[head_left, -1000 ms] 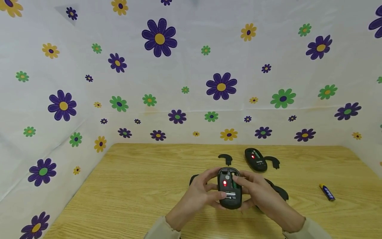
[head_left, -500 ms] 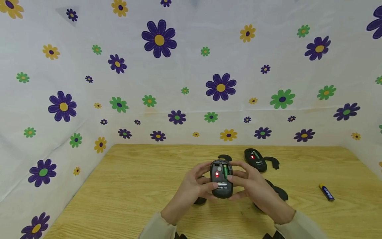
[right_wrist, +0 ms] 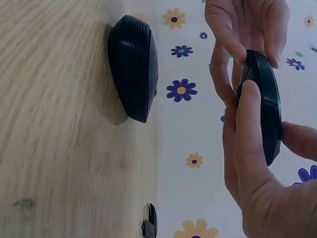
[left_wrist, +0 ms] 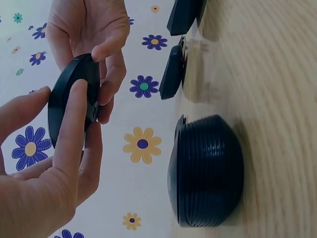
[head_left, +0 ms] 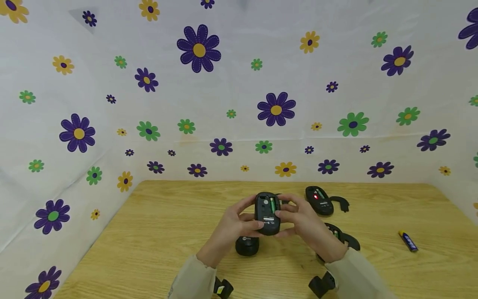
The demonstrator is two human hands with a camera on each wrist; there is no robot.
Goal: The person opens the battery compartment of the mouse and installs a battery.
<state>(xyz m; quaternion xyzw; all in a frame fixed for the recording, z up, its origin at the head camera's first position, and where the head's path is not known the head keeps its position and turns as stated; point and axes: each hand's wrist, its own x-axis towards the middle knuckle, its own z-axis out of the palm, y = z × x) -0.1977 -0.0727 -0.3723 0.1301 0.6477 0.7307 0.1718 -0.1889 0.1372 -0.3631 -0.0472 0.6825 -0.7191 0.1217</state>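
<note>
In the head view, a black computer mouse (head_left: pixel 267 220) is held above the table with its underside toward me. A green battery (head_left: pixel 272 205) lies in its open compartment. My left hand (head_left: pixel 232 227) grips the mouse's left side, thumb on the underside. My right hand (head_left: pixel 300 216) grips the opposite side, thumb near the battery's lower end. Both wrist views show the held mouse (left_wrist: pixel 64 101) edge-on between the fingers of both hands. Below it on the table stands another black mouse (head_left: pixel 247 246), right side up. A dark battery cover (head_left: pixel 284 199) is partly hidden behind the held mouse.
At the back right lies an upturned mouse (head_left: pixel 319 201) with a red light, beside its loose cover (head_left: pixel 340 203). Another upturned mouse (head_left: pixel 335 229) is partly hidden by my right arm, near a cover (head_left: pixel 351 241). A blue and yellow battery (head_left: pixel 408 241) lies far right.
Both hands have carried the mouse up and to the left, away from me. The red light on its underside no longer shows. The mouse beneath it has come more into view.
</note>
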